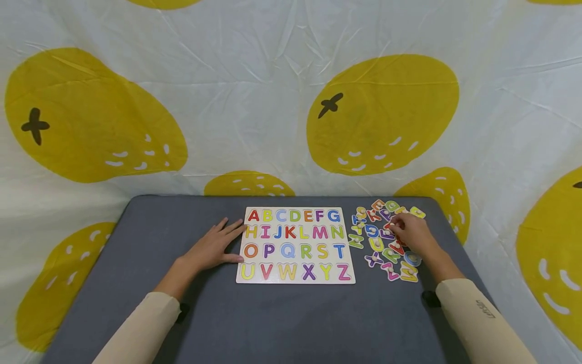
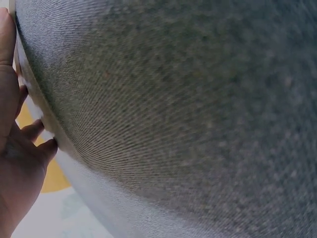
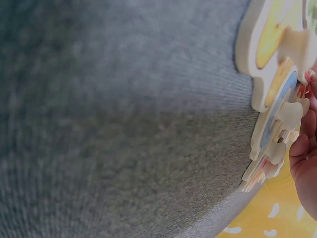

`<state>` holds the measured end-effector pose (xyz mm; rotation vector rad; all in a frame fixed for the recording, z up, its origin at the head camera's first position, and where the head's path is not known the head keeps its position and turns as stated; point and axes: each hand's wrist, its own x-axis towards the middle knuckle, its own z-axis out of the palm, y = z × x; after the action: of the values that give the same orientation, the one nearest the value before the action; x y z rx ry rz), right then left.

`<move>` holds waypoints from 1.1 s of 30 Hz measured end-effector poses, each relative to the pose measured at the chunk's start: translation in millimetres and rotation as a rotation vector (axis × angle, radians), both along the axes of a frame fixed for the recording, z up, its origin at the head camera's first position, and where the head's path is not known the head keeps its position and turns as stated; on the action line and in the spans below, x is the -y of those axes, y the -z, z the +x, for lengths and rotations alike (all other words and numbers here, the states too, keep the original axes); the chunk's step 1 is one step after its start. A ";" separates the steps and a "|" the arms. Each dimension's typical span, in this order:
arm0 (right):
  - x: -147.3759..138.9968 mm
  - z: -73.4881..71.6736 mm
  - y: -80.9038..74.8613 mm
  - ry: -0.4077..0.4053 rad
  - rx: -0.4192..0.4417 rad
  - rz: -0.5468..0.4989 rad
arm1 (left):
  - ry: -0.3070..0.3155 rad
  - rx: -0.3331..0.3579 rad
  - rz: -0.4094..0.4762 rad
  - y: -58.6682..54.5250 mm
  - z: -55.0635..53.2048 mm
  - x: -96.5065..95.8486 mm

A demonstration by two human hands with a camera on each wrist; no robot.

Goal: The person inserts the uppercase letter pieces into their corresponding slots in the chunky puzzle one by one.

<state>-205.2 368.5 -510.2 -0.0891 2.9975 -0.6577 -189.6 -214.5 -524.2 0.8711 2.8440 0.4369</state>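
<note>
A white alphabet puzzle board [image 1: 295, 257] lies flat on the table, its colored letters A to Z set out in rows. My left hand [image 1: 217, 246] rests at the board's left edge with fingers spread; the left wrist view shows the same hand [image 2: 20, 163] along the board's side. To the right of the board is a loose pile of knobbed letter pieces [image 1: 376, 244]. Over that pile, my right hand [image 1: 413, 233] pinches a small red letter piece [image 1: 389, 226], mostly hidden by the fingers. The right wrist view catches only part of this hand [image 3: 306, 163].
A dark grey cloth covers the table [image 1: 300, 323]. Behind it hangs a white curtain [image 1: 245, 116] with large yellow fruit prints. In the right wrist view, a yellow letter piece [image 3: 270, 39] and a blue ringed one [image 3: 278, 106] lie near the right hand, some pieces overlapping.
</note>
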 end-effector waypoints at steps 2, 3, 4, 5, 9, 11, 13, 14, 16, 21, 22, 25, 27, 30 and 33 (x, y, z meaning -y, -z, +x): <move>-0.4 0.6 -2.0 0.006 0.009 0.000 | -0.003 0.005 0.014 0.1 -0.2 -0.3; -0.2 0.9 -3.3 0.010 0.013 -0.004 | -0.004 0.004 0.019 -0.2 -0.1 -0.3; 0.1 1.3 -4.7 0.015 0.019 -0.012 | -0.007 0.008 0.024 -0.8 -0.1 -0.1; 0.6 1.7 -6.4 0.018 0.021 -0.019 | -0.009 0.010 0.028 -1.3 -0.1 0.1; 1.1 1.8 -11.5 0.020 -0.009 -0.025 | -0.011 0.015 0.034 -2.4 -0.4 1.0; 1.4 1.6 -13.6 0.012 -0.032 -0.025 | -0.009 0.018 0.031 -1.7 -0.8 1.4; 2.7 0.8 -14.7 0.008 -0.048 -0.024 | -0.008 0.020 0.027 -1.3 -0.9 1.4; 4.1 0.8 -15.8 0.007 -0.052 -0.025 | -0.007 0.020 0.022 -1.0 -1.0 1.3; 8.7 0.5 -18.7 -0.001 -0.060 -0.027 | -0.006 0.024 0.019 -0.9 -1.0 0.9; 26.3 -2.8 -25.2 -0.032 -0.079 -0.035 | -0.004 0.031 0.017 -1.9 -0.7 -0.5; 30.6 -3.8 -25.4 -0.040 -0.084 -0.040 | -0.006 0.034 0.017 -1.9 -0.6 -0.6; 44.3 -7.3 -24.8 -0.053 -0.097 -0.060 | -0.011 0.034 0.018 -1.9 -0.5 -0.6; 54.1 -9.7 -24.0 -0.065 -0.103 -0.068 | -0.012 0.032 0.017 -1.7 -0.4 -0.3; 68.8 -12.4 -23.3 -0.076 -0.096 -0.088 | -0.011 0.034 0.022 -1.6 0.0 -0.2; 84.8 -14.6 -22.4 -0.104 -0.091 -0.109 | -0.008 0.030 0.022 -1.7 1.0 0.4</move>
<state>-219.8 283.7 -487.8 -0.2860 3.0156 -0.8272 -188.6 -214.9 -522.5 0.8498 2.8216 0.4796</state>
